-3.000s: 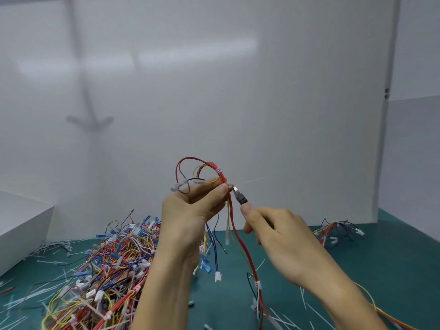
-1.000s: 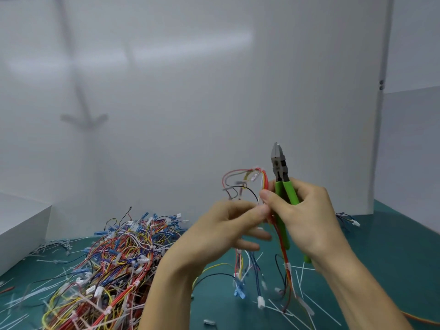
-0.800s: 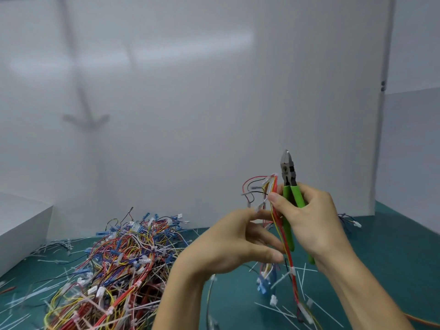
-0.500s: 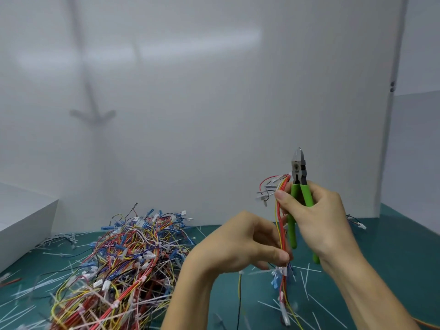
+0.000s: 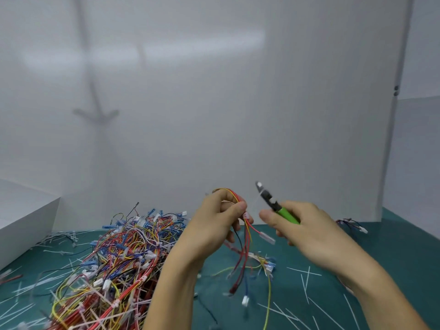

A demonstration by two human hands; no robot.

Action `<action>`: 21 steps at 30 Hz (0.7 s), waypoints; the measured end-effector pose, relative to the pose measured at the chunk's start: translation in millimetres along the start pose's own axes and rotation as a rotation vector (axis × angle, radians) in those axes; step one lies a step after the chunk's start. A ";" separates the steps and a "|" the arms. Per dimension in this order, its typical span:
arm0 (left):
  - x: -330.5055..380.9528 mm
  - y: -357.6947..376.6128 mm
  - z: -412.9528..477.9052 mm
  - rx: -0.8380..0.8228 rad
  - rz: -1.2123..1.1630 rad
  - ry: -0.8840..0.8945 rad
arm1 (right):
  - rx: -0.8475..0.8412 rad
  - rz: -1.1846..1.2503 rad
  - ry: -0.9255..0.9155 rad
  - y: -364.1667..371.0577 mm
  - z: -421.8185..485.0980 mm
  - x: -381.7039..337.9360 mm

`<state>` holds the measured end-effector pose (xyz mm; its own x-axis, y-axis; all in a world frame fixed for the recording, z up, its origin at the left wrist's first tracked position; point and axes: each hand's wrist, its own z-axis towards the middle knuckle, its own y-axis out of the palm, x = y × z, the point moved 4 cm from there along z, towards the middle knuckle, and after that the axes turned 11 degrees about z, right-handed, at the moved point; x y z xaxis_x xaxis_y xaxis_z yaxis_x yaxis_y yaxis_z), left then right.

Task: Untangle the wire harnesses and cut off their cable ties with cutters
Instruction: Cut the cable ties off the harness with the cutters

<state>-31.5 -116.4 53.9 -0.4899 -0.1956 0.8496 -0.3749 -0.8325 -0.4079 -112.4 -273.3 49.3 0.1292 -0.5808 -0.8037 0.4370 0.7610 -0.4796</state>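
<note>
My left hand (image 5: pixel 215 222) grips a wire harness (image 5: pixel 242 248) of red, yellow and black wires near its top; the loose ends with white connectors hang down over the green mat. My right hand (image 5: pixel 307 232) holds green-handled cutters (image 5: pixel 273 204), jaws pointing up and left, a short way right of the harness and apart from it. The cutters and right hand are blurred. A big tangled pile of harnesses (image 5: pixel 114 265) with white cable ties lies at the lower left.
Cut white cable ties (image 5: pixel 307 279) litter the green mat (image 5: pixel 392 258). A smaller harness bundle (image 5: pixel 352 225) lies at the far right by the white back wall. A white box (image 5: pixel 23 217) stands at the left edge.
The harness has passed from my right hand to my left, which now grips it near the top. My right hand has pulled away to the right, tilting the cutters left.
</note>
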 end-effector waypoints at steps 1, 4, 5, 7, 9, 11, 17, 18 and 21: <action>-1.6 -1.8 1.1 0.033 -0.009 -0.012 | -0.036 -0.101 -0.009 1.4 -1.7 -0.8; -5.5 -8.2 2.4 0.098 -0.024 -0.025 | -0.096 -0.220 -0.036 5.1 -6.2 -5.0; -6.1 -9.9 2.7 0.110 -0.026 -0.027 | -0.101 -0.250 -0.049 5.9 -7.1 -6.4; -7.0 -12.5 3.2 0.128 -0.023 -0.028 | -0.104 -0.291 -0.078 7.0 -8.3 -9.4; -8.1 -13.7 4.1 0.143 -0.008 -0.026 | -0.099 -0.308 -0.104 7.3 -10.0 -12.6; -9.1 -14.1 4.9 0.142 0.005 -0.022 | -0.089 -0.333 -0.121 6.6 -11.0 -14.8; -11.3 -16.0 6.8 0.148 0.008 -0.013 | -0.101 -0.386 -0.122 1.3 -13.1 -16.7; -11.2 -15.9 6.9 0.150 0.011 -0.013 | -0.105 -0.392 -0.125 1.3 -13.2 -16.9; -10.2 -15.2 6.9 0.152 0.014 -0.005 | -0.099 -0.385 -0.135 2.7 -13.0 -18.2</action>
<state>-15.4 -105.3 53.8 -0.4898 -0.2098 0.8462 -0.2448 -0.8985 -0.3645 -125.2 -256.9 58.1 0.0915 -0.8559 -0.5090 0.3895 0.5012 -0.7727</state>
